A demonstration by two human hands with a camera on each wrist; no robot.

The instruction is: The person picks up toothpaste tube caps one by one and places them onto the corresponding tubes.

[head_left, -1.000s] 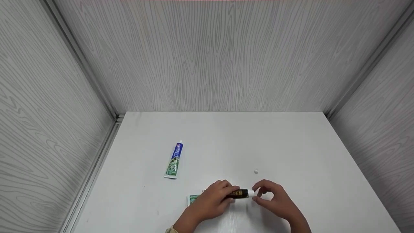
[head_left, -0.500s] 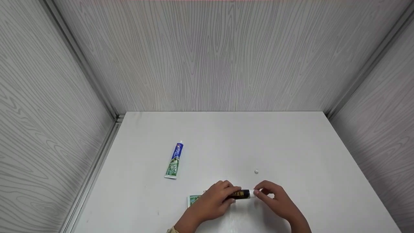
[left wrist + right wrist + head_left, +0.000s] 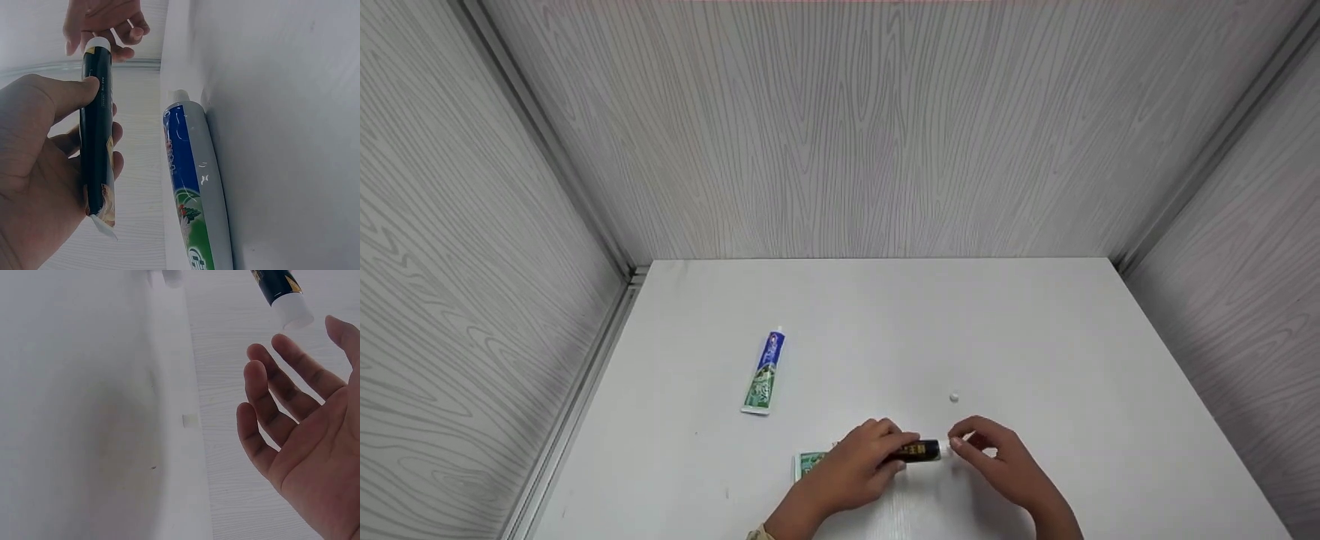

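Note:
My left hand [image 3: 851, 469] grips a dark toothpaste tube [image 3: 97, 129] with gold lettering, thumb along one side and fingers behind it. The tube lies roughly level, its white cap [image 3: 292, 312] pointing right. In the head view, the thumb and index fingertips of my right hand [image 3: 997, 461] are right at that cap. The right wrist view shows this hand's fingers spread, with a gap between them and the cap. Beneath my left hand lies a blue and green toothpaste tube [image 3: 191, 180], mostly hidden in the head view except its green end.
Another blue and green toothpaste tube [image 3: 763, 373] lies farther left on the white table [image 3: 1035, 322], nozzle pointing away. A small white piece [image 3: 954, 397] lies beyond my right hand. Grey wood-grain panels [image 3: 840, 135] stand at the back and both sides.
In the head view, my right thumb and index finger have come closer together at the cap and stay there. My left hand and the dark tube have barely moved.

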